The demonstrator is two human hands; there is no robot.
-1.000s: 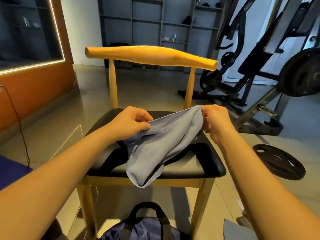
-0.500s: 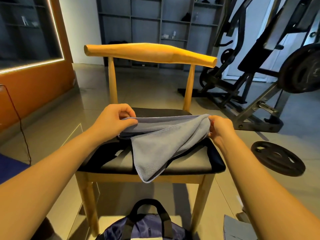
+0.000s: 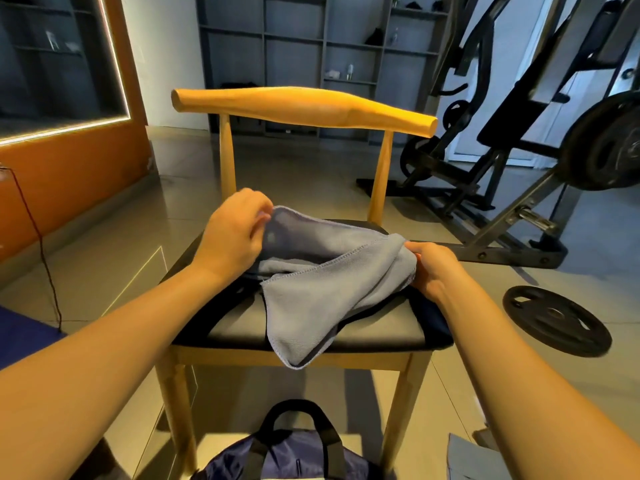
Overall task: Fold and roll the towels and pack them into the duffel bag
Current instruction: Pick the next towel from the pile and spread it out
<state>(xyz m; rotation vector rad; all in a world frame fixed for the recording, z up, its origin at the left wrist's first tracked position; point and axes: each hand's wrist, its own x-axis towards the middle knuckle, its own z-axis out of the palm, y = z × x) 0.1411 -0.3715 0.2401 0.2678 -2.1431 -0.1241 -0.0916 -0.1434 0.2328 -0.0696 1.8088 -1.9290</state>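
Note:
A grey-blue towel (image 3: 318, 282) hangs stretched between my two hands over the black seat of a wooden chair (image 3: 381, 336). My left hand (image 3: 232, 233) pinches its far left corner, raised a little above the seat. My right hand (image 3: 433, 268) grips the bunched right end lower down, near the seat. One loose corner droops over the seat's front edge. The dark blue duffel bag (image 3: 287, 455) with black handles stands on the floor in front of the chair, partly cut off by the bottom of the view.
A black weight plate (image 3: 554, 320) lies on the floor at the right, with a weight machine (image 3: 519, 140) behind it. A grey cloth (image 3: 467, 459) lies at the bottom right. A thin cable (image 3: 41, 251) hangs along the orange wall at left.
The towel has turned: my left hand lifted its corner up and farther back, while my right hand dropped toward the seat's right side. The drooping corner still hangs over the front edge.

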